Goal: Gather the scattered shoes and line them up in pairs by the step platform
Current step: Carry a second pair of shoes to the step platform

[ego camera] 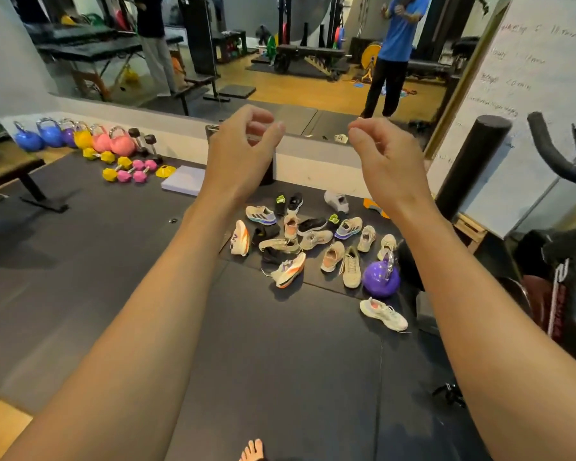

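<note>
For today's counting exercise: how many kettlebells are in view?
7. Six stand in a row by the wall: two blue, purple, yellow, two pink. One purple kettlebell sits beside the shoes. More may be hidden.

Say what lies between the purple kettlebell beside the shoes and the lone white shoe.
Head view: only bare black floor mat between the round purple kettlebell and the lone white trainer.

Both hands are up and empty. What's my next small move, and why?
Probably lower the right hand to the lone white shoe: it lies nearest, apart from the pile, and that hand holds nothing.
</note>
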A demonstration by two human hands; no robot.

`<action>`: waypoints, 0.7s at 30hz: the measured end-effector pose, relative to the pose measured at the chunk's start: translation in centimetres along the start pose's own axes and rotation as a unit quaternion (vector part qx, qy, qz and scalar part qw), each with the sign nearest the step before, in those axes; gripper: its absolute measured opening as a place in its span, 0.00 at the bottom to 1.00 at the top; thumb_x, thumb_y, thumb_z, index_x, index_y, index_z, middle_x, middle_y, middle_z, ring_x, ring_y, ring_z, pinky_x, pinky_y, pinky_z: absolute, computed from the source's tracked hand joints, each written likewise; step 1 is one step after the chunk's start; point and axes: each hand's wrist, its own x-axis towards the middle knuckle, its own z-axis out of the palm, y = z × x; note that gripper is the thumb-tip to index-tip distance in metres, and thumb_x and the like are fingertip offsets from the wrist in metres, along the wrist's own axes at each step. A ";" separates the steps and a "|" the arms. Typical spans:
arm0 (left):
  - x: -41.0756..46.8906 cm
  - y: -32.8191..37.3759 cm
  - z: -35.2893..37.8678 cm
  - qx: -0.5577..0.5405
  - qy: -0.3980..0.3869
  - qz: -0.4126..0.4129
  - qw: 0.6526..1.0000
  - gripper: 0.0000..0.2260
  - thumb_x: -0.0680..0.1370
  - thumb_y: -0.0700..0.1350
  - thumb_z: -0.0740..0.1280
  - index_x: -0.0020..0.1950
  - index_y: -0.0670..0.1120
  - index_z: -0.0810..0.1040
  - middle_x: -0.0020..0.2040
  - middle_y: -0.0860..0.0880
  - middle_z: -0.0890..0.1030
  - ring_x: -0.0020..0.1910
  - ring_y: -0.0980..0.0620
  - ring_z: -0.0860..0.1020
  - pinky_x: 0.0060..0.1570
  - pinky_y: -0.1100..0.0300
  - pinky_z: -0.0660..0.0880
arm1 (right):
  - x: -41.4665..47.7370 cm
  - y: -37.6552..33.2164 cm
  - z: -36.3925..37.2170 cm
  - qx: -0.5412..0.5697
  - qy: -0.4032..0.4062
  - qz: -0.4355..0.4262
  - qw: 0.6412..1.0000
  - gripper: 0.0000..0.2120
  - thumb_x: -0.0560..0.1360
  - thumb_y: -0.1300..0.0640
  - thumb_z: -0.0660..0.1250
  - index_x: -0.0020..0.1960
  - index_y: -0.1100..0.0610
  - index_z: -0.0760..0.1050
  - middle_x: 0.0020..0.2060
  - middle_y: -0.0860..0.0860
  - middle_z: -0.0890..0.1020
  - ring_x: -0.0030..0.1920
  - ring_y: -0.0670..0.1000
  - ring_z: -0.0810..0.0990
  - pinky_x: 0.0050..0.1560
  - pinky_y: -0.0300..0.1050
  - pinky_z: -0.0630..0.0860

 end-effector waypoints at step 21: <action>37.2 -26.9 4.7 -0.001 -0.046 -0.031 0.998 0.12 0.78 0.53 0.65 0.57 0.50 0.78 0.49 0.55 0.80 0.49 0.61 0.77 0.44 0.68 0.72 | 34.9 12.7 26.4 -0.017 0.014 0.057 0.998 0.12 0.79 0.49 0.60 0.60 0.50 0.76 0.50 0.41 0.78 0.48 0.35 0.75 0.42 0.21 0.68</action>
